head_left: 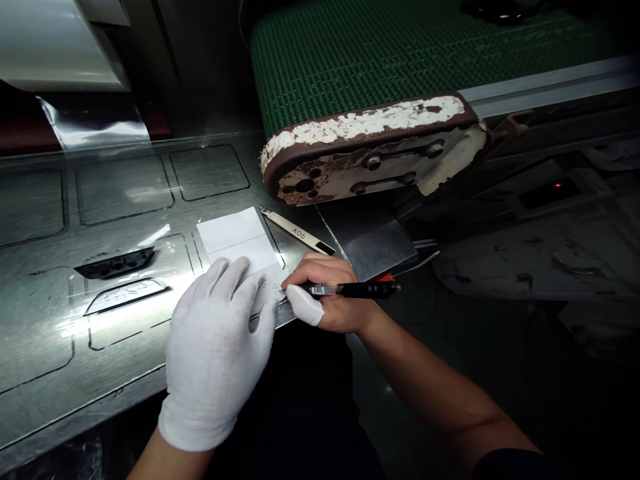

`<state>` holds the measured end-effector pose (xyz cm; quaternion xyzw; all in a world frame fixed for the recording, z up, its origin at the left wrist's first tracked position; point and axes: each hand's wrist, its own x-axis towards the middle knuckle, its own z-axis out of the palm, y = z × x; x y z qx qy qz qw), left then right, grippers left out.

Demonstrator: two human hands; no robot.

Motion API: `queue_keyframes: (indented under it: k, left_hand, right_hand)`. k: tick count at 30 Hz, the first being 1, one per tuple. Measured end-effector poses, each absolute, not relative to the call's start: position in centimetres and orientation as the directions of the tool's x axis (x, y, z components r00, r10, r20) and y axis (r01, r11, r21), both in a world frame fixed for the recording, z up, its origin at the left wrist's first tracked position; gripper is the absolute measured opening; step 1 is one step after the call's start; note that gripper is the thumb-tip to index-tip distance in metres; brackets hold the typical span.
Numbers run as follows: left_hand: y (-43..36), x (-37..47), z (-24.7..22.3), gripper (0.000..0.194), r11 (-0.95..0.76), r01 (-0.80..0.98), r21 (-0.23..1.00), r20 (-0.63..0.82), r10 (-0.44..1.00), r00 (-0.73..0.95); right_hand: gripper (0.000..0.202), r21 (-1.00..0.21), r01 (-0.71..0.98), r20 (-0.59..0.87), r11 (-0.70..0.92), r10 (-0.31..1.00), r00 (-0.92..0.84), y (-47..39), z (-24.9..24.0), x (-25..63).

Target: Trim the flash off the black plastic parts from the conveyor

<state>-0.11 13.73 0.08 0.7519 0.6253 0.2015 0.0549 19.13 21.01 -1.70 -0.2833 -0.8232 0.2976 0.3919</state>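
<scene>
My left hand [220, 353], in a white glove, lies with its fingers spread on a white sheet of paper [233, 233] and presses it to the metal table. My right hand [330, 287] is bare except for a white cover on the thumb, and grips a black pen [367, 289]. The pen's tip points at small marks on the paper, though my fingers partly hide it. Just beyond my right hand lies a beige craft knife [299, 230] marked A06. To the left are a glossy black part [116, 263] and a flat piece [127, 295] with a pale, reflective face.
The metal table [35, 273] bears black drawn outlines. A green conveyor belt [380, 60] with a chipped, worn end bracket [370, 150] juts over its far right corner. A roll of clear film [60, 47] hangs at the upper left. A red light glows on a device [555, 190] at right.
</scene>
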Motion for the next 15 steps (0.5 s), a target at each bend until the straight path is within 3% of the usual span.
queue_keyframes:
  k: [15]
  left_hand:
    - [13.96, 0.11, 0.34, 0.017, -0.202, 0.931, 0.304, 0.220, 0.966, 0.137]
  right_hand:
    - [0.027, -0.699, 0.256, 0.473, 0.667, 0.701, -0.534, 20.76, -0.94, 19.02]
